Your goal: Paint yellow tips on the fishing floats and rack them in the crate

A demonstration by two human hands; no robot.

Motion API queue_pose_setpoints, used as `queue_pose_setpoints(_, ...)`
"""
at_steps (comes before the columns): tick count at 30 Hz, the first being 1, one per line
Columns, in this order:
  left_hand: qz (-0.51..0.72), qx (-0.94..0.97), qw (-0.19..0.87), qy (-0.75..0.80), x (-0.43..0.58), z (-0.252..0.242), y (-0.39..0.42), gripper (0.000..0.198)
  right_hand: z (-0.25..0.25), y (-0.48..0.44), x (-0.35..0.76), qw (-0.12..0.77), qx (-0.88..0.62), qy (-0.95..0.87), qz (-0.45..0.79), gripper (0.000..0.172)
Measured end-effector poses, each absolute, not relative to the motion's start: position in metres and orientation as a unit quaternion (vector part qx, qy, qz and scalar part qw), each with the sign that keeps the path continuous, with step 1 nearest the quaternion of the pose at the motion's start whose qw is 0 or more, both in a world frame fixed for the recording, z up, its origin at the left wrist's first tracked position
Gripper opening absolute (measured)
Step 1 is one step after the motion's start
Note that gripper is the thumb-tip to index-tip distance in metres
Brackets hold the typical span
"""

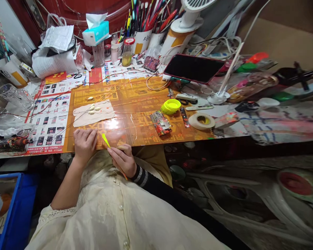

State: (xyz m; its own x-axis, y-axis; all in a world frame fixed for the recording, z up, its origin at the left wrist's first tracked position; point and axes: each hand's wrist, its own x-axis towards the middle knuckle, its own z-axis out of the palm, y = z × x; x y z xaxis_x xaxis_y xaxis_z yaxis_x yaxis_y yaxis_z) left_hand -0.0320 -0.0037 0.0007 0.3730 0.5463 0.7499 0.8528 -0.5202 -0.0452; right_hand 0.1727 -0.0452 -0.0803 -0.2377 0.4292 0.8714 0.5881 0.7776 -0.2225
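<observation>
Your table (146, 114) bears a pale cloth (94, 113); your left hand (85, 142) lies curled at its near edge, grip impossible to tell; your right hand (122, 160) pinches a yellow-green stick (105, 140), tilted over that edge.

The right hand (122, 160) closes over the lower end of a thin yellow-green strip (105, 140) at the near edge of the bench (135, 121), so the grip itself is hidden. A short orange stick (125, 176) shows only below the palm. Whether the left hand (85, 144) pinches anything cannot be told. The small pale pieces (92, 108) on the cream cloth (104, 116) are too small to identify. The white fan (191, 10) at the far edge and the blue plastic crate (18, 205) left of the bench are cut off by the picture's edges.
</observation>
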Motion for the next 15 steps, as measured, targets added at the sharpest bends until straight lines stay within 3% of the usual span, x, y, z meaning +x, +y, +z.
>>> queue_pose_setpoints(15,-0.351,-0.799,0.209,-0.441,-0.0324,-0.0025,-0.0049,0.026,-0.0743,-0.0434,0.1625,0.512,-0.329,-0.789,-0.079,0.059)
